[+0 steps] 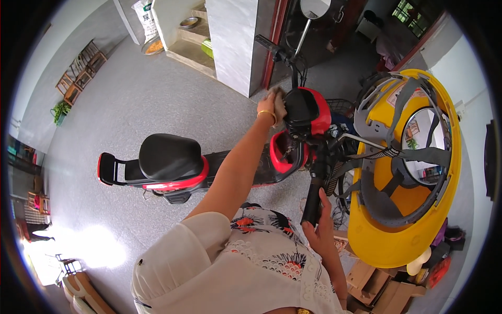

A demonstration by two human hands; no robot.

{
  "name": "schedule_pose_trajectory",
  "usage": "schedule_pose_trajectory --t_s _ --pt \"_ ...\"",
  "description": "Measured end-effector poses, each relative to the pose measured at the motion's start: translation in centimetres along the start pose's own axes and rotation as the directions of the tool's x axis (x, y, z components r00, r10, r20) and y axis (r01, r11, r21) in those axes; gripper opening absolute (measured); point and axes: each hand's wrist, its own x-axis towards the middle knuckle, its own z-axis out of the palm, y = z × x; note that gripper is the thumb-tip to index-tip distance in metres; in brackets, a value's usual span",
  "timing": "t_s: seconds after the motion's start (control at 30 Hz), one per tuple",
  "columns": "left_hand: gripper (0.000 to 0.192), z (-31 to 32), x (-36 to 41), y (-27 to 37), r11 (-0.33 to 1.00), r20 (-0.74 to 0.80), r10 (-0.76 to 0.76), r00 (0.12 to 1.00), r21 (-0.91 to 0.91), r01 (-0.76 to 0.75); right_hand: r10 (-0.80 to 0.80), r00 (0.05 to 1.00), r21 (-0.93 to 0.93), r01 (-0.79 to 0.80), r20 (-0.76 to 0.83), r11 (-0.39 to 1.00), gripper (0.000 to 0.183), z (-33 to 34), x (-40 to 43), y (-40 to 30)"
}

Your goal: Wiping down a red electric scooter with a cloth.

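Note:
My left hand (268, 105) reaches forward, holding a brownish cloth (279, 106) against the side of the black dash cover (301, 108) of a red and black electric scooter (239, 165). At the near end of the handlebar, my right hand (322, 219) grips the black handlebar grip (312, 200). A yellow hard hat (400, 245), its inside and grey straps facing me, hangs by the near round mirror (425, 147). The scooter's black seat (170, 157) is off to the left. The far handlebar grip (267, 42) and far mirror (315, 7) rise beyond the dash.
Cardboard boxes (386, 292) lie at the lower right by the wall. Concrete steps (192, 53) hold a metal bowl (190, 22); a basin of orange grains (153, 46) sits beside them. Wooden chairs (80, 70) and a potted plant (60, 110) line the left wall.

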Motion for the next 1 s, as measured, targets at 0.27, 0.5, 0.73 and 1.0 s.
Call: schedule_pose_trajectory --t_s 0.27,0.5,0.73,1.0 --pt "0.041 2.7 -9.7 0.7 0.569 0.499 -0.477 0.723 -0.452 0.687 0.022 0.996 0.014 -0.021 -0.081 1.0 0.07 -0.4 -0.2 0.9" --pt "0.041 1.6 -8.4 -3.2 0.611 0.258 -0.464 0.848 -0.6 0.517 0.029 0.999 0.007 -0.029 0.014 1.0 0.071 -0.4 -0.1 0.4" --pt "0.047 2.0 -10.4 7.8 0.948 -0.114 0.176 0.978 0.287 -0.137 0.06 0.998 0.014 -0.06 0.009 0.998 0.072 -0.9 -0.1 0.7" --pt "0.034 7.5 -14.4 12.9 0.177 0.538 0.61 0.582 0.623 -0.762 -0.076 0.997 -0.123 0.077 0.015 0.989 0.072 -1.1 0.1 0.8"
